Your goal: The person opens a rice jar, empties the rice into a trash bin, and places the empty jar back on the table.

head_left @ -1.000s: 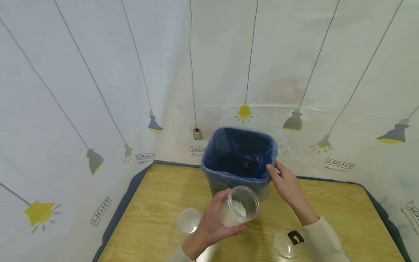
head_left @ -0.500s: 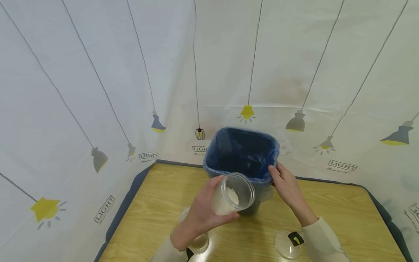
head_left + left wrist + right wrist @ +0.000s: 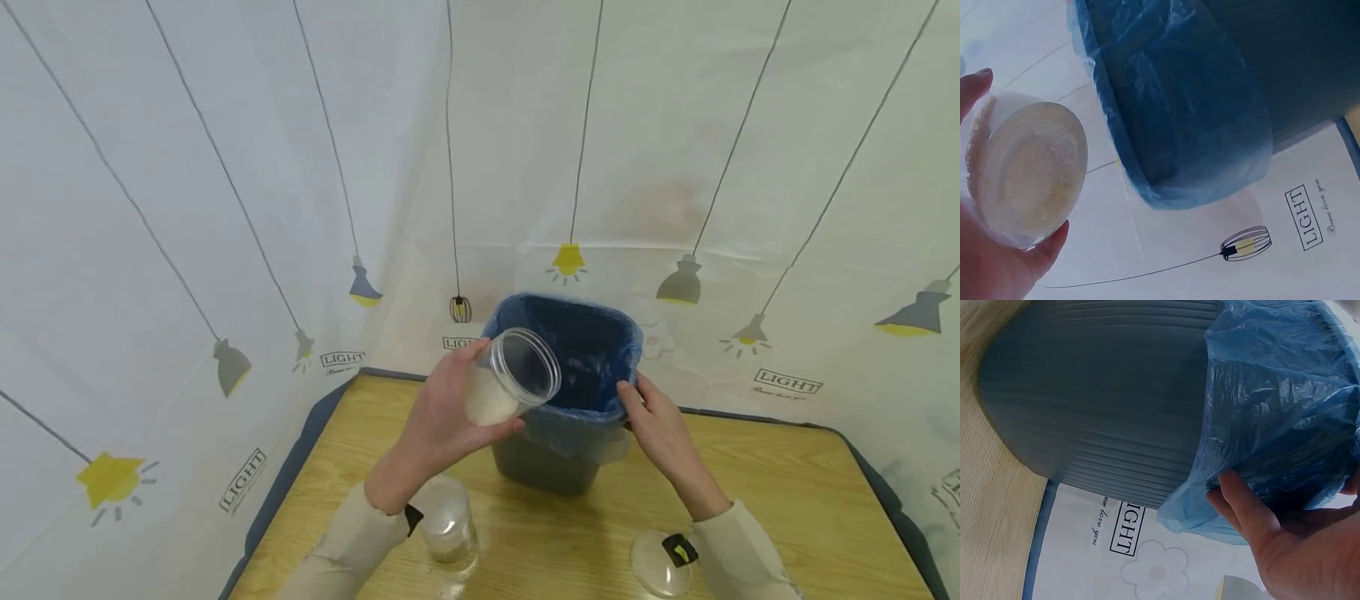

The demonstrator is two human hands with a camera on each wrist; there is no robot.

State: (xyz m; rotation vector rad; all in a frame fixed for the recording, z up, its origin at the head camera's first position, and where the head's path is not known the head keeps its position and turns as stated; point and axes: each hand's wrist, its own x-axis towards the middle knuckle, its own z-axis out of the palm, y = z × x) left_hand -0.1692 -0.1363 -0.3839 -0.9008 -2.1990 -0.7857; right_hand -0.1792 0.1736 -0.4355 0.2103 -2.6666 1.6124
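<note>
My left hand [image 3: 438,412] grips a clear plastic jar [image 3: 491,396] around its side, with a white substance settled inside. The uncapped mouth tilts right, over the near left rim of a dark waste bin [image 3: 543,471]. In the left wrist view the jar's round base [image 3: 1035,175] faces the camera, beside the bin. A blue bin bag [image 3: 1254,412] lines the bin and folds down outside its rim. At the bin's right side my right hand [image 3: 663,425] holds the rim and bag, thumb inside; in the right wrist view its fingers [image 3: 1244,509] are partly behind the bag.
Another clear container [image 3: 450,529] stands on the wooden table [image 3: 352,442] below my left forearm. A clear round lid [image 3: 656,567] lies beside my right sleeve. Behind the bin rises a pale wall covering [image 3: 510,167] printed with lamps.
My left hand has raised the jar and carried it left and away from me, up to the bin's rim. My right hand has stayed on the bin's edge.
</note>
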